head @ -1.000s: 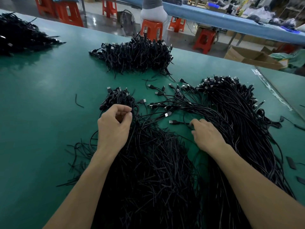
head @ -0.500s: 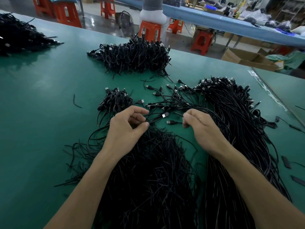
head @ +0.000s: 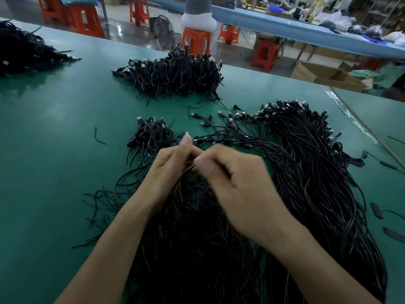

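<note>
A cable (head: 186,169) is pinched by fingers of the left hand (head: 168,172) and right hand (head: 241,189) over the heap (head: 192,227); bare tabletop (head: 54,150) is seen leftward.

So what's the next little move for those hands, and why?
Probably coil the cable pinched between left hand and right hand, then drop it on the small coiled heap just beyond. Loose cables wait on the right. Blur hides the exact grip.

Soft, even overhead light falls on my green table (head: 54,172), dim toward me, where the black cables (head: 197,249) lose detail. My right hand (head: 238,189) smears with motion, my left hand (head: 173,167) less so. The floor (head: 122,23) glares, and the far edges bow
</note>
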The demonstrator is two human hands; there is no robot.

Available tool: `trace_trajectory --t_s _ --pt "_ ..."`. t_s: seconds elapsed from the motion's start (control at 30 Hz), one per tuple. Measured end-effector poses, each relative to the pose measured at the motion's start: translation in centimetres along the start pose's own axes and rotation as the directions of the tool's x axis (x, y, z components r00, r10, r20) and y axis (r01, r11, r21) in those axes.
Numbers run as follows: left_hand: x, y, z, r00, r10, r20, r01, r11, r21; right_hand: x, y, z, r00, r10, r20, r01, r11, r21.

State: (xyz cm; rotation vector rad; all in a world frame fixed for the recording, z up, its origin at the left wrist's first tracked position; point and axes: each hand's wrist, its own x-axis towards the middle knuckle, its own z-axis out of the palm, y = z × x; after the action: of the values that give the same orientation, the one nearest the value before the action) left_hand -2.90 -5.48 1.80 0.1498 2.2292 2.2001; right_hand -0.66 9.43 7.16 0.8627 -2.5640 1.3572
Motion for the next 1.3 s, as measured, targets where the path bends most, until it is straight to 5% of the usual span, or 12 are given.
trace_trajectory --t_s 0.07,0.2,0.43,0.67,0.8,0.9,1.03,1.17,1.3 --pt "-0.3 0.5 -0.5 0.992 -0.045 0.117 0.058 0.993 -0.107 0.3 1.4 -1.3 0.98 0.077 -0.182 -0.073 0.997 0.026" --pt "-1.0 1.0 -0.9 0.949 -0.06 0.309 0.067 0.998 -0.012 0.8 3.3 -3.7 0.915 0.19 -0.356 -0.143 0.978 0.153" --pt "-1.4 1.7 0.1 0.91 -0.117 0.398 0.093 0.992 0.08 0.0 4.1 -3.7 0.987 0.128 0.098 -0.131 0.991 0.03" --pt "-1.2 1.5 -0.2 0.91 -0.153 0.386 0.128 0.988 0.091 -0.6 3.8 -4.8 0.997 0.048 -0.057 -0.034 0.975 0.219" --pt "-1.8 1.9 0.5 0.782 -0.077 0.618 0.123 0.992 -0.033 -0.6 3.9 -5.1 0.991 0.029 -0.13 0.029 0.907 0.42" --pt "-2.5 2.3 1.5 0.691 0.088 0.718 0.153 0.952 -0.264 -0.5 4.4 -3.9 0.989 0.106 -0.103 -0.064 0.935 0.348" --pt "-2.2 2.6 1.8 0.875 0.08 0.477 0.198 0.84 -0.505 -1.5 5.2 -2.6 0.963 0.262 0.065 -0.27 0.948 0.17" --pt "-1.4 1.9 2.2 0.981 0.031 0.193 0.115 0.707 -0.697 -3.0 4.5 -1.9 0.959 0.216 0.181 -0.214 0.976 -0.028" --pt "-0.7 0.5 2.6 0.994 0.069 -0.08 -0.102 0.839 -0.534 -4.1 3.1 -1.7 0.921 0.212 0.327 -0.155 0.969 -0.191"
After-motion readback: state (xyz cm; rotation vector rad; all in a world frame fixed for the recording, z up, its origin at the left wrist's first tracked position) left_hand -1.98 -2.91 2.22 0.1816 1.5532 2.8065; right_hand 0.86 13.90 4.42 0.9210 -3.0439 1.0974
